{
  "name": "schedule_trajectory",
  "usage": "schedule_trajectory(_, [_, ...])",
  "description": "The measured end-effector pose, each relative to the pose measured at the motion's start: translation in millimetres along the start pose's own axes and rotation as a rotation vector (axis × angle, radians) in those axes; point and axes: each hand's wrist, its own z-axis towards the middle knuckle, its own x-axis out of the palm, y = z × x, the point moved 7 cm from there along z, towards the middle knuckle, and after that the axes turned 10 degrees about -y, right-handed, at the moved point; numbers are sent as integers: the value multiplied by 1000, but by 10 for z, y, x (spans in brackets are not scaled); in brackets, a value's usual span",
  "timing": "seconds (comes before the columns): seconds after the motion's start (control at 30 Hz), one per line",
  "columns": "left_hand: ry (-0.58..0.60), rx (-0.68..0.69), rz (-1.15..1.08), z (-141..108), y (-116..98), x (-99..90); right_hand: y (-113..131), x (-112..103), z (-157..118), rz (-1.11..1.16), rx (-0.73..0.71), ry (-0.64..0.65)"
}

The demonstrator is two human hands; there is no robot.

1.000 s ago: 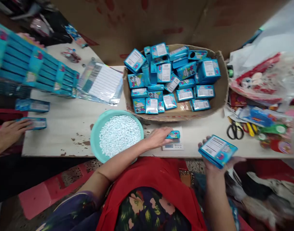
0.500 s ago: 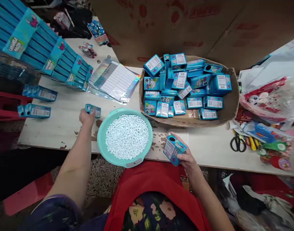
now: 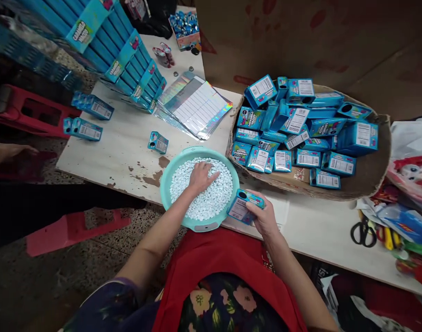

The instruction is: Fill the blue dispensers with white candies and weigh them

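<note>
The left hand [image 3: 199,179] lies with fingers spread on white pellets [image 3: 217,193] in a green bowl [image 3: 166,184], while the right hand [image 3: 266,216] grips a blue box [image 3: 239,210] beside it, long axis roughly left-right, holed side up.

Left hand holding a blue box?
No, the left hand is spread over white pieces in a basin; the right hand holds a blue box.

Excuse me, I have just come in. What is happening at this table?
A person's left hand lies on small white pieces in a green bowl; the right hand holds a blue box by the bowl's rim. A single blue box stands on the table, left of the bowl, and many more boxes sit in a cardboard tray beyond. Another person's hand shows at the left edge.
</note>
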Motion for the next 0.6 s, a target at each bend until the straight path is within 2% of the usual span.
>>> schedule_trajectory(0.1, [89, -29, 57, -180, -56, 7, 86, 266, 56, -167, -158, 35])
schedule_trajectory(0.2, [74, -141, -31, -354, 50, -48, 111, 513, 82, -342, -279, 56])
schedule_trajectory(0.33, [-141, -501, -477, -469, 339, -171, 151, 713, 43, -502, -450, 45])
schedule_trajectory(0.4, [-196, -629, -670, -499, 377, -251, 184, 789, 12, -560, -566, 58])
schedule_trajectory(0.47, [-219, -752, -926, -521, 322, -345, 205, 870, 3, -614, -677, 81])
schedule_trajectory(0.53, [-283, -855, -1272, -525, 205, -458, 189, 967, 24, -665, -744, 125])
schedule_trajectory(0.6, [-396, -861, -1499, -505, 84, -602, 151, 1071, 32, -702, -773, 198])
